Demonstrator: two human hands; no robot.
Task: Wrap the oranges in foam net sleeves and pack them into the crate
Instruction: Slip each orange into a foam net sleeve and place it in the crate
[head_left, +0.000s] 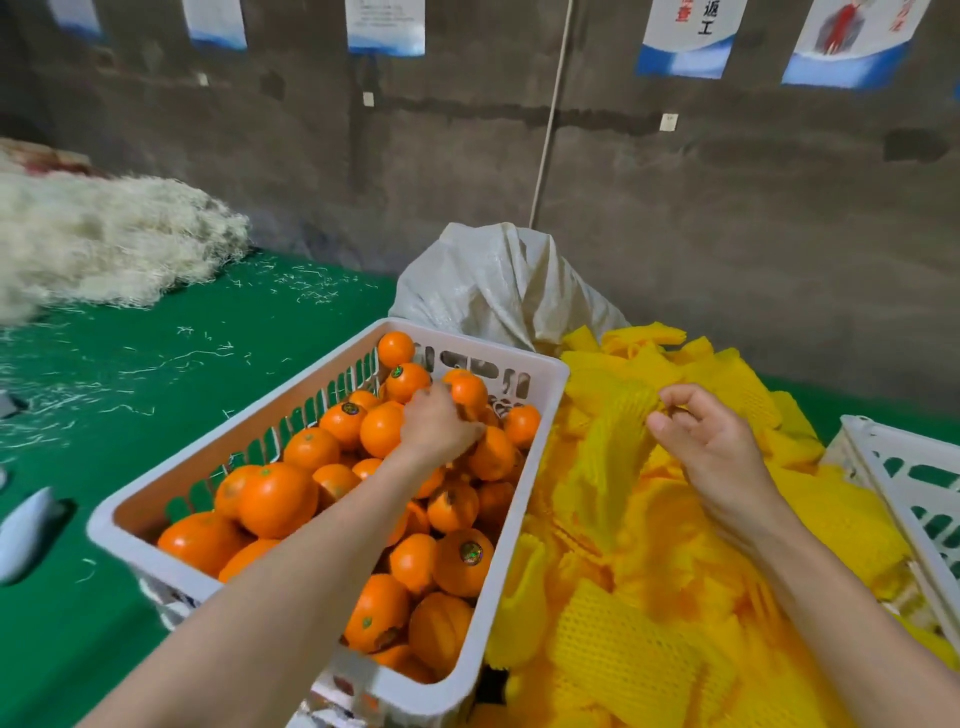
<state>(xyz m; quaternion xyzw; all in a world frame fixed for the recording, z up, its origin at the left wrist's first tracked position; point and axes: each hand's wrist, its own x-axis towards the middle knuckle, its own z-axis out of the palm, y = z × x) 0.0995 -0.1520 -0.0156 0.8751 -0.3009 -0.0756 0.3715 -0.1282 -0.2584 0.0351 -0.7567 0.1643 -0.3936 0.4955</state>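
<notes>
A white plastic crate (527, 457) in the middle holds several loose oranges (278, 499). My left hand (439, 423) reaches into its far end, fingers curled down over an orange (467, 389) there. To the right lies a heap of yellow foam net sleeves (649, 613). My right hand (711, 447) hovers over the heap and pinches the top end of one yellow sleeve (613, 441) between thumb and fingers, lifting it so it hangs down.
A second white crate (904, 483) shows at the right edge. Behind the heap stands a white woven sack (498, 286). The green table (156, 374) carries a pile of white shredded filler (104, 244) at the back left, with loose strands scattered about.
</notes>
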